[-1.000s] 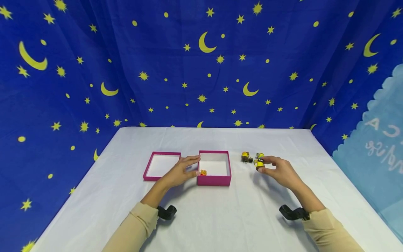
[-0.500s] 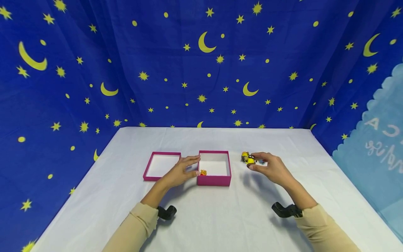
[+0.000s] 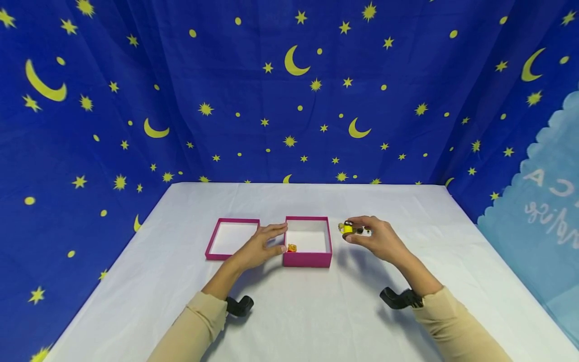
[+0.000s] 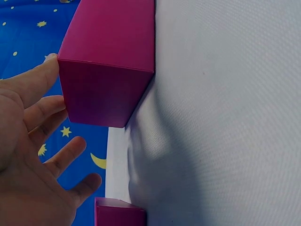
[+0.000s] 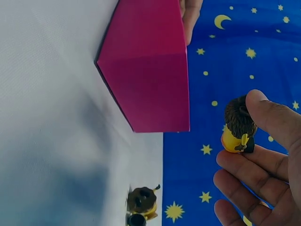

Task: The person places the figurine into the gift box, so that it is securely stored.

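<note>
My right hand (image 3: 383, 240) pinches a small yellow minion figurine (image 3: 348, 228) between thumb and fingers, above the table to the right of a magenta box (image 3: 307, 260). In the right wrist view, that figurine (image 5: 238, 125) shows a dark brown, furry-looking lower part. The box stands open at the top with a white inside, and a small orange figurine (image 3: 292, 248) lies in its near left corner. Fairly straight fingers of my left hand (image 3: 255, 248) touch the box's left rim. Behind the right hand, other small figurines on the table are partly hidden.
A shallow magenta lid (image 3: 219, 256), white inside, lies left of the box, partly behind my left hand. Another yellow and brown figurine (image 5: 142, 200) stands on the white-covered table (image 3: 289, 322). A blue star-and-moon curtain (image 3: 244, 90) hangs behind.
My right hand has moved left toward the box, carrying the minion figurine past the other figurines. The left hand stays at the box's left rim.
</note>
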Demonstrator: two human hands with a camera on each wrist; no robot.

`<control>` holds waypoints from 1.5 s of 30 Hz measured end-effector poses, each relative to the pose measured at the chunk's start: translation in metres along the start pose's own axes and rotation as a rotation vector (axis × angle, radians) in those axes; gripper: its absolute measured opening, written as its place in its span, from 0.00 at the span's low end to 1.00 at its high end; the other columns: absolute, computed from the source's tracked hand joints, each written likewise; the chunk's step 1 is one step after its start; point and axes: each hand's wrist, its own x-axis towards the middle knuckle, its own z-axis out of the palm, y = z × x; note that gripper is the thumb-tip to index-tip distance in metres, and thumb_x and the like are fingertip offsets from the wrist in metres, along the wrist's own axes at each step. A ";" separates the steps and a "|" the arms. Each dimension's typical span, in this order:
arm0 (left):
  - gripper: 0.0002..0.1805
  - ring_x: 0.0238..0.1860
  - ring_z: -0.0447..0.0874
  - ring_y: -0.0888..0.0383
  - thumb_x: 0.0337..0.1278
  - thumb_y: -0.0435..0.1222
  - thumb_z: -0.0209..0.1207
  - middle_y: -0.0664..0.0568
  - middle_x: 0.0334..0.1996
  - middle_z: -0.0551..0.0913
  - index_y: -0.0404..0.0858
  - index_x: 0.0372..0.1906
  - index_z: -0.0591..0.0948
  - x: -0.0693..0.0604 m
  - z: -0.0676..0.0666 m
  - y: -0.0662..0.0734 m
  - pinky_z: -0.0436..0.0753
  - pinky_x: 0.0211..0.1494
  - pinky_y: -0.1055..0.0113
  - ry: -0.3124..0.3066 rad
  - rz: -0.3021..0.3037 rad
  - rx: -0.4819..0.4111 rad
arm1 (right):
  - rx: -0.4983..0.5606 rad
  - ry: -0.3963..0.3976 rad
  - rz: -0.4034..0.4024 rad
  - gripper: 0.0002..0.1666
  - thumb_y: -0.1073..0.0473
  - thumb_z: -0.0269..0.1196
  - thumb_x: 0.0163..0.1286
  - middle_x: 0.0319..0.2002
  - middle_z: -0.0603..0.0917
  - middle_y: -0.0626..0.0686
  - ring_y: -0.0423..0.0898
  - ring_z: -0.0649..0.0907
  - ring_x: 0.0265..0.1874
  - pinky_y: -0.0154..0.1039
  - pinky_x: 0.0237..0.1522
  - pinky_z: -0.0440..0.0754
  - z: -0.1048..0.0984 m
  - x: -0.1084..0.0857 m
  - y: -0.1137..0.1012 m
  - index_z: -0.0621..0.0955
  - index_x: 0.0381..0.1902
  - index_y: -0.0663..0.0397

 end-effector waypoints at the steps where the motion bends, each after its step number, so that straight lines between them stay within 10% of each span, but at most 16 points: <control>1: 0.31 0.72 0.54 0.44 0.59 0.38 0.60 0.49 0.71 0.63 0.35 0.67 0.67 0.000 0.000 0.000 0.68 0.69 0.49 -0.001 -0.001 -0.001 | 0.003 0.000 -0.003 0.31 0.45 0.69 0.56 0.46 0.86 0.54 0.56 0.79 0.51 0.54 0.52 0.76 0.001 0.001 -0.001 0.79 0.56 0.51; 45: 0.31 0.71 0.54 0.45 0.59 0.38 0.61 0.49 0.70 0.63 0.35 0.66 0.68 -0.001 0.000 0.001 0.68 0.70 0.50 0.010 0.001 -0.017 | -0.042 -0.071 -0.049 0.30 0.45 0.71 0.53 0.45 0.86 0.50 0.52 0.79 0.53 0.51 0.52 0.78 0.045 0.024 -0.027 0.81 0.53 0.50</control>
